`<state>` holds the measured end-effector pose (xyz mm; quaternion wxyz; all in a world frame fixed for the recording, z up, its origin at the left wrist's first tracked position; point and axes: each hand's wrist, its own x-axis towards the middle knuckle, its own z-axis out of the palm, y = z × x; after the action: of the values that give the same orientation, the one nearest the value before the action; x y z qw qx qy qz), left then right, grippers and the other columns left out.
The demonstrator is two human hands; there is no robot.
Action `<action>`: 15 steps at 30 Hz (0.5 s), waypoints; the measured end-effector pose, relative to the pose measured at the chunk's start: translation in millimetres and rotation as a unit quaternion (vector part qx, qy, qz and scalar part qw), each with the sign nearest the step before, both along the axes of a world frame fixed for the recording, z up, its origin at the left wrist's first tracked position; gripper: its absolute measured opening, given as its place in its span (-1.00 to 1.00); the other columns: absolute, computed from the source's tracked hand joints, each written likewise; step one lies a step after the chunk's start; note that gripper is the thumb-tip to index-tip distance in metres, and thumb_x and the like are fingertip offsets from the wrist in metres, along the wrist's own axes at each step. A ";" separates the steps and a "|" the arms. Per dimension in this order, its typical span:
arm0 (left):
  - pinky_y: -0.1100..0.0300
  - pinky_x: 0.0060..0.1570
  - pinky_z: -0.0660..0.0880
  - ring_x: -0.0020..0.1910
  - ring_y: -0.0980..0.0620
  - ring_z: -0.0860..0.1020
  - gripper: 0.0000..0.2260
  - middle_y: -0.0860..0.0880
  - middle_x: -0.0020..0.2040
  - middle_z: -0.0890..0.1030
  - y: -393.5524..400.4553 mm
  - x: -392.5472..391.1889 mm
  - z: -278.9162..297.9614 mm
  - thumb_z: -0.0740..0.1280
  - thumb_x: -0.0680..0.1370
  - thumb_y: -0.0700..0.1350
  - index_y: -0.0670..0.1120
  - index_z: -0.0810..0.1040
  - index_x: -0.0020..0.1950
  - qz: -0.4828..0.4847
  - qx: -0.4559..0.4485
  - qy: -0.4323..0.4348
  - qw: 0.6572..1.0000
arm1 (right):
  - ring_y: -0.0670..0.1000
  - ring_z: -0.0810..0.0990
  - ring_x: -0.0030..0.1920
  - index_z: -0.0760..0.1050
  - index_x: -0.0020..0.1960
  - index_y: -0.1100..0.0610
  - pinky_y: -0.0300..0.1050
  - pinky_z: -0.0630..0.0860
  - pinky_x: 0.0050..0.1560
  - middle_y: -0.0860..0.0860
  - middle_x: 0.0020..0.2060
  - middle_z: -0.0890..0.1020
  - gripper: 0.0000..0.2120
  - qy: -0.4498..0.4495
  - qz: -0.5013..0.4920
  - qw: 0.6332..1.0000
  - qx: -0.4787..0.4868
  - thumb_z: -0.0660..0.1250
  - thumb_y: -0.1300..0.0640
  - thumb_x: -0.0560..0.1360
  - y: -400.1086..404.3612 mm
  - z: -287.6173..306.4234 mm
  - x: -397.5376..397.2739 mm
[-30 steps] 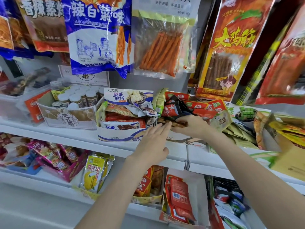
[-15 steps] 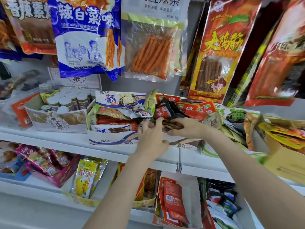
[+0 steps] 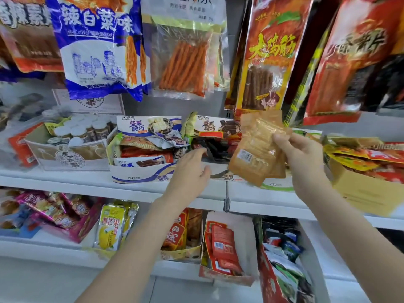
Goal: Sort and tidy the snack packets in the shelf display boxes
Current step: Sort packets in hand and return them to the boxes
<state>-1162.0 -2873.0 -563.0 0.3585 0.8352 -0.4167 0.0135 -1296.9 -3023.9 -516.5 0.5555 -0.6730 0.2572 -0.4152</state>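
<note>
orange-brown snack packets [image 3: 254,149], a small stack with a barcode label showing, sit pinched in the right hand [image 3: 302,155], raised in front of the middle shelf [image 3: 135,189] and above the white display box [image 3: 220,173] of dark packets. the left hand [image 3: 189,169] hovers relaxed, fingers spread and grasping nothing, just before the blue-and-white display box [image 3: 140,173] crammed with mixed packets.

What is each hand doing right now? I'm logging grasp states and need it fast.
Left hand: open, fingers relaxed, holding nothing, in front of the display box.
Right hand: pinches tan snack packets, lifted off the shelf.
</note>
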 end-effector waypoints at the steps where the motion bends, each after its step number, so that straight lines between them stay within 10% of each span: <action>1: 0.27 0.24 0.27 0.31 0.07 0.36 -0.64 -0.02 0.33 0.44 0.6 -7.9 5.9 0.18 0.60 -0.12 -0.07 0.32 0.40 -0.009 -0.059 0.063 0.996 | -0.01 0.55 -0.25 0.57 -0.17 0.11 -0.17 0.54 -0.24 0.00 -0.27 0.60 -0.89 0.004 0.005 1.000 0.008 0.31 0.19 0.51 0.9 1.7 -13.3; 8: 0.17 0.16 0.50 0.12 0.08 0.57 -0.73 0.00 0.17 0.59 32.1 -65.7 1.2 0.32 0.53 -0.04 -0.04 0.51 0.21 -0.142 -0.058 0.427 0.891 | 0.06 0.51 -0.31 0.58 -0.33 0.14 -0.08 0.45 -0.22 0.07 -0.38 0.57 -0.85 0.154 0.118 0.979 0.069 0.41 0.14 0.40 28.5 -32.9 -72.1; 15: 0.27 -0.05 0.52 0.03 0.09 0.58 -0.64 0.00 0.08 0.59 41.7 -83.5 -16.3 0.46 0.42 -0.17 0.01 0.47 0.16 -0.076 -0.035 0.417 0.905 | 0.05 0.58 -0.35 0.44 -0.19 0.23 -0.11 0.55 -0.32 0.13 -0.30 0.58 -0.78 0.145 0.111 0.973 0.144 0.48 0.17 0.36 55.9 -59.6 -57.5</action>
<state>-1245.6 -2831.2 -579.3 0.5281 0.7177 -0.2907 -0.3486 -1354.4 -2968.0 -576.1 0.6458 -0.6632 0.3159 -0.2079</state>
